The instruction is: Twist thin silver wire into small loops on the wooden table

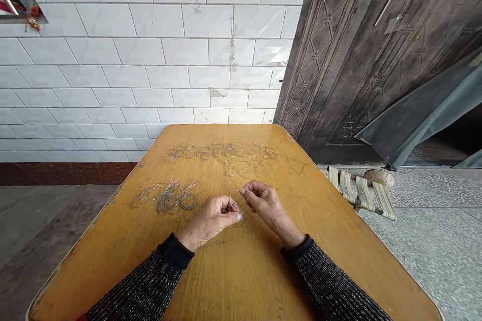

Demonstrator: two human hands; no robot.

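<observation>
Over the middle of the table, my left hand [211,218] pinches a thin wire [234,205] between thumb and forefinger. My right hand [268,208] is just to its right, a little higher, with thumb and fingertips pinched on the wire too. The wire curves in a small loop between the two hands; its fine ends are hard to make out. Left of my left hand lies a pile of coiled grey wires [169,199] with loose ends sticking up. Beyond my hands, several thin wire loops [229,150] lie in a row, with a few more loops [245,169] in front.
The wooden table [226,281] reaches to a white tiled wall [169,50]. A bent wire piece [297,164] lies near its right edge. On the floor at right stands a low strap-seat stool [363,193], beside a dark carved door [339,60] and a grey-green curtain [422,105].
</observation>
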